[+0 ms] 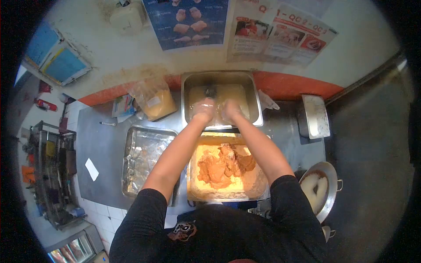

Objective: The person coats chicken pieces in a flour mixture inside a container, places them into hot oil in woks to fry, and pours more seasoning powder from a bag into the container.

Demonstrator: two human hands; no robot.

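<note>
Both of my hands reach into a deep steel pan (258, 109) of cloudy yellowish liquid at the back of the table. My left hand (204, 109) is at the middle left of the pan, just below a small dark object (210, 91). To its right is my right hand (231, 110). Clear plastic seems to cover both hands, and their fingers are blurred, so what they hold is hidden. Nearer me, under my forearms, a pan (228, 195) holds yellow powder with a heap of reddish-brown coated pieces (219, 168).
Left of the pans lie a foil-like metal tray (142, 160), a bag of yellow powder (157, 103), a marker (108, 124) and a white paper (91, 169). On the right stand a steel container (316, 116) and a round pan (331, 193). Posters (186, 22) hang behind.
</note>
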